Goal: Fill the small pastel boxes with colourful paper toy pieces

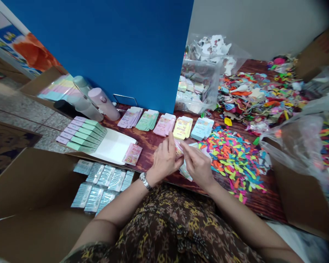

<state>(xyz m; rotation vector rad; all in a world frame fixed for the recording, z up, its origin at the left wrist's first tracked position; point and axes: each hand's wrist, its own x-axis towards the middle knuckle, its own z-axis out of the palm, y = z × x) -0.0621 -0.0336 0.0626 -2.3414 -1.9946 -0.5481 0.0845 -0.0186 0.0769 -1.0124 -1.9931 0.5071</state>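
Note:
My left hand (166,157), with a metal watch at the wrist, is closed on a small pink printed carton (178,149). From the other side, the fingers of my right hand (199,164) pinch the same carton near its upper end. Most of the carton is hidden by the fingers. Just beyond lie fanned stacks of flat cartons: purple (130,117), green (147,120), pink (164,125), yellow (183,128) and blue (202,128). A heap of small bright balloons (235,157) spreads to the right of my hands. At left, a filled-out pink carton (132,154) rests at the end of a white tray (112,146).
Rows of purple and green boxes (83,134) occupy the tray's left part. Bottles (103,103) stand behind it. Below left, an open cardboard box (38,182) holds wrapped packs (109,175). A blue panel (112,47), clear bin (200,87) and mixed pile (252,95) are behind.

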